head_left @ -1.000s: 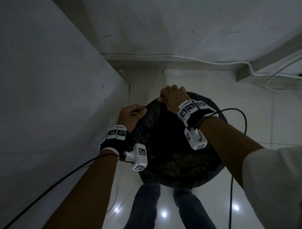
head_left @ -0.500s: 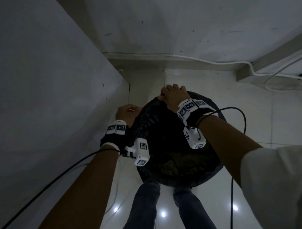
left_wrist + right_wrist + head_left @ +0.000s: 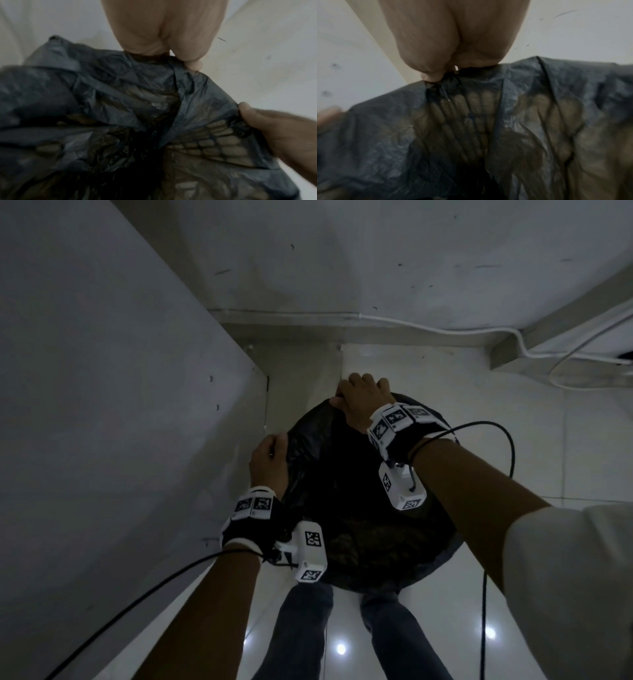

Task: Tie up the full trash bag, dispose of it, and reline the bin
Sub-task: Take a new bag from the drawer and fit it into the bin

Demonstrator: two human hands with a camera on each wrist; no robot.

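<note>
**Bag edges gathered, knot not yet begun**

Nearest the camera, at the person's feet, the near rim of the bin [image 3: 442, 559] shows under a black trash bag [image 3: 359, 491] whose plastic is draped over it; the bag sits in the bin, mouth open, with brownish contents dimly visible inside. Two jean-clad legs [image 3: 301, 628] stand on glossy floor tiles [image 3: 513, 542] just beside it.

Farther up, the left hand [image 3: 269, 462] pinches the bag's left edge, thumb and fingers closed on a fold of plastic, as the left wrist view confirms. Beyond it, the right hand [image 3: 363, 402] grips the far edge the same way, fingers curled over bunched plastic. The two hands are apart, each pulling its own section of the rim free.

Behind the bin runs a white cable [image 3: 445, 328] along the base of the wall [image 3: 342, 268].

Judging from this, the task is at its very start: the edges are being lifted off the rim, but nothing is tied. Knotting, lifting out, disposal and relining all remain. No fresh liner is in view.
</note>
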